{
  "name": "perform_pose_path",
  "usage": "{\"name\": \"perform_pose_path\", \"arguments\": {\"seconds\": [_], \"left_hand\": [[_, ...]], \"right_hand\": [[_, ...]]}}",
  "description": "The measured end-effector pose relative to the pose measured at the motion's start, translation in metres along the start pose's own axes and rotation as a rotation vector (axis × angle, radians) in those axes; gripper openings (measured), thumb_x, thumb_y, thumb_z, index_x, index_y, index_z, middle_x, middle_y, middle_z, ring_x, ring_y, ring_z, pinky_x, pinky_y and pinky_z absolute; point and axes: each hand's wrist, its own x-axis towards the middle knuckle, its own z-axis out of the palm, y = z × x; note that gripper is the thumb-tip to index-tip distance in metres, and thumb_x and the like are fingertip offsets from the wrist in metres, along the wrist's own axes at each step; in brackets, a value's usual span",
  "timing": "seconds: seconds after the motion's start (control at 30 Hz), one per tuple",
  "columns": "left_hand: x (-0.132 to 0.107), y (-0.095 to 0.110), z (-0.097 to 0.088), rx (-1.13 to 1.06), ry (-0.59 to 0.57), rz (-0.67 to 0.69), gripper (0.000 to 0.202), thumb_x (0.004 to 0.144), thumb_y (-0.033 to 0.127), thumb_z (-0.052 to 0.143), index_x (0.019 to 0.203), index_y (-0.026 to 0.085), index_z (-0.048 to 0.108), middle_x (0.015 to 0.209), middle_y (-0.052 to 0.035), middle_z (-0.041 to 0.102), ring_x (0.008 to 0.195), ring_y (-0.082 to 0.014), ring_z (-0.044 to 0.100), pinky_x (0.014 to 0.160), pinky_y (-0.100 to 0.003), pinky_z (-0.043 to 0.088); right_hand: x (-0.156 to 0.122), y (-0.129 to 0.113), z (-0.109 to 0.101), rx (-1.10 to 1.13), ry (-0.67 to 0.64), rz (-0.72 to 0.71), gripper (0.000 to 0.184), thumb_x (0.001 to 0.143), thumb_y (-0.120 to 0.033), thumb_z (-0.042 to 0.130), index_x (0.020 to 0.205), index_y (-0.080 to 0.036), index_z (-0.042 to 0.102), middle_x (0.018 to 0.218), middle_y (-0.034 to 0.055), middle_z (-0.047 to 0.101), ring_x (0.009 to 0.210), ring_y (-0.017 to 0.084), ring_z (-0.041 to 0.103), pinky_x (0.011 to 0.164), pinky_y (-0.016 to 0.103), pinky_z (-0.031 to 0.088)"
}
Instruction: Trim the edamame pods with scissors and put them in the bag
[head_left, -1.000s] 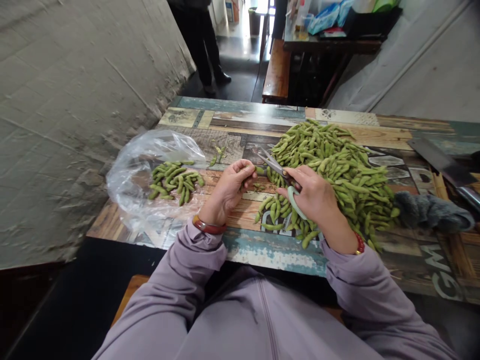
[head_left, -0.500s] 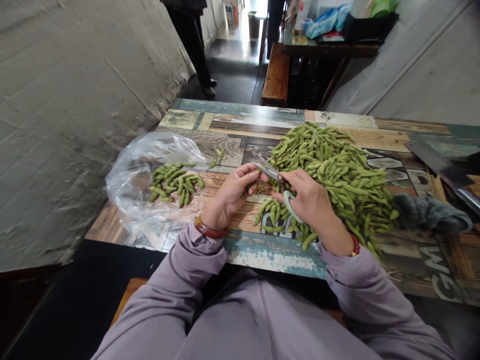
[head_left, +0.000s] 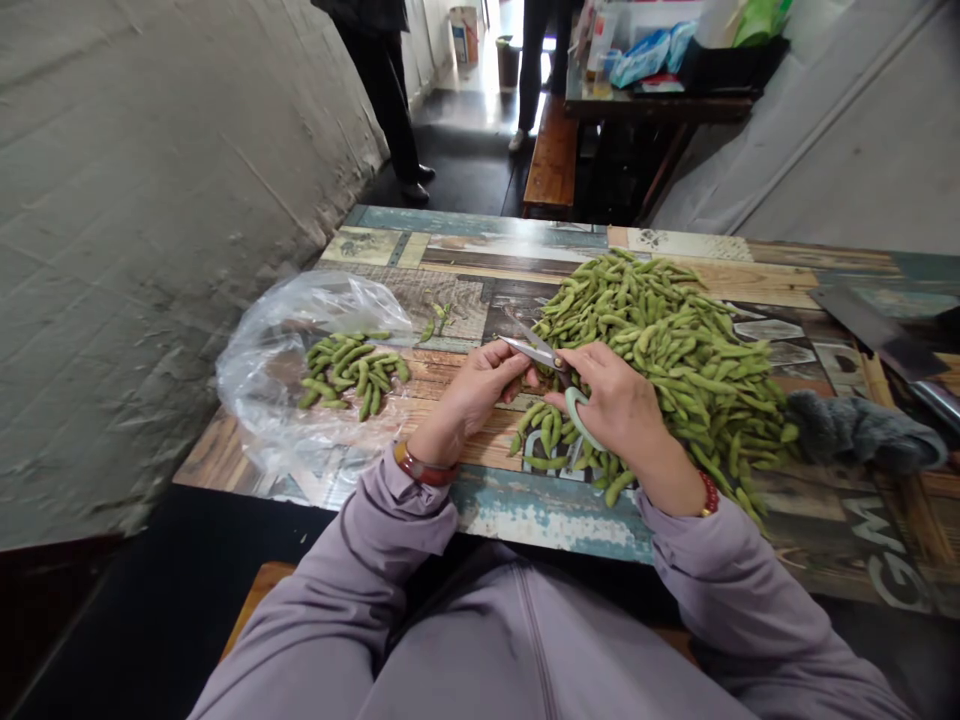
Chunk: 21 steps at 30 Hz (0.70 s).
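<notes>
My right hand (head_left: 619,395) grips a pair of scissors (head_left: 579,412) with pale green handles, their blades slightly apart and pointing left. The blades reach over the fingers of my left hand (head_left: 487,385), which are pinched together on an edamame pod, mostly hidden by the fingers. A large heap of green edamame pods (head_left: 652,340) lies beside and beyond my right hand. To the left, a smaller group of pods (head_left: 352,368) rests on a clear plastic bag (head_left: 300,295).
On the patterned table (head_left: 540,500), a few pod scraps (head_left: 436,322) lie past my left hand. At the right are a cleaver (head_left: 874,325) and a grey cloth (head_left: 862,430). Two people's legs (head_left: 386,100) show beyond the table, near a wooden bench (head_left: 552,160).
The scissor blades have tipped a little lower and closer together over my left fingers. My left hand has shifted slightly. In the background, a second person's leg has stepped into clearer view.
</notes>
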Motion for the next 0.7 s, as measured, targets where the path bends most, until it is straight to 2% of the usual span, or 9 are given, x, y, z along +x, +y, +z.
{"name": "perform_pose_path", "arguments": {"seconds": [0.17, 0.43, 0.63, 0.7], "left_hand": [[-0.0008, 0.0004, 0.0016, 0.021, -0.031, 0.008, 0.023, 0.081, 0.036, 0.071, 0.078, 0.014, 0.066, 0.065, 0.0002, 0.062, 0.046, -0.0045, 0.04, 0.045, -0.021, 0.026], [0.001, -0.0017, -0.0002, 0.037, -0.044, 0.014, 0.02, 0.081, 0.034, 0.07, 0.083, 0.014, 0.068, 0.059, 0.0013, 0.058, 0.046, -0.0055, 0.04, 0.044, -0.021, 0.027], [0.0007, -0.0002, -0.004, 0.102, -0.05, 0.009, 0.018, 0.08, 0.03, 0.067, 0.072, 0.015, 0.062, 0.057, 0.0021, 0.054, 0.047, -0.0056, 0.041, 0.045, -0.02, 0.028], [0.0006, 0.0015, -0.0055, 0.11, -0.048, 0.006, 0.017, 0.08, 0.03, 0.067, 0.075, 0.015, 0.062, 0.057, 0.0025, 0.053, 0.047, -0.0057, 0.041, 0.045, -0.019, 0.028]], "right_hand": [[0.0001, -0.0006, -0.0002, 0.014, -0.013, -0.006, 0.042, 0.084, -0.033, 0.074, 0.124, -0.022, 0.064, 0.11, 0.0098, 0.067, 0.101, 0.027, 0.066, 0.079, 0.034, 0.051], [-0.0001, -0.0004, -0.0027, -0.046, -0.065, 0.003, 0.037, 0.085, -0.032, 0.072, 0.12, -0.024, 0.065, 0.107, 0.0063, 0.068, 0.08, 0.02, 0.065, 0.067, 0.03, 0.046], [-0.0001, 0.0012, -0.0033, -0.076, -0.099, -0.002, 0.037, 0.086, -0.031, 0.071, 0.122, -0.025, 0.064, 0.106, 0.0056, 0.069, 0.088, 0.022, 0.067, 0.067, 0.029, 0.046], [0.0, 0.0021, -0.0042, -0.079, -0.108, 0.005, 0.035, 0.086, -0.031, 0.071, 0.12, -0.025, 0.065, 0.106, 0.0058, 0.069, 0.089, 0.022, 0.067, 0.067, 0.029, 0.046]]}}
